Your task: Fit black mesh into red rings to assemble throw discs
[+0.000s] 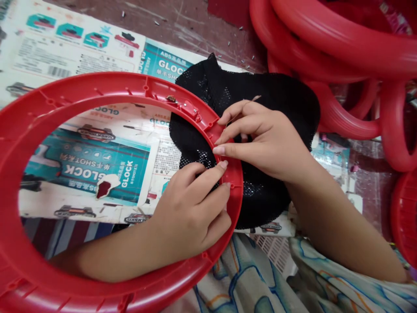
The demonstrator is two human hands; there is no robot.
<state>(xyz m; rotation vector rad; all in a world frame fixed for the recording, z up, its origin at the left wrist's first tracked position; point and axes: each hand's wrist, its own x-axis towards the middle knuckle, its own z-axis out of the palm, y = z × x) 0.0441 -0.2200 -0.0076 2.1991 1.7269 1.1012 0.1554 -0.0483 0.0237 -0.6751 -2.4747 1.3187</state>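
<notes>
A big red plastic ring (pixel 81 89) lies across my lap, with my left forearm passing through its opening. My left hand (pixel 192 211) is closed over the ring's right rim, thumb and fingers wrapped on it. My right hand (pixel 260 139) rests on a black mesh net (pixel 286 100) just outside the rim, fingers pressed together on the net's edge where it meets the ring. The net spreads under and to the right of the ring. A small metal fitting (pixel 190 108) sits on the rim near the net.
Printed cardboard sheets (pixel 91 165) cover the floor under the ring. A stack of more red rings (pixel 342 48) fills the upper right. Small screws (pixel 241 28) lie scattered on the dark floor behind. Patterned cloth (pixel 247 278) covers my legs.
</notes>
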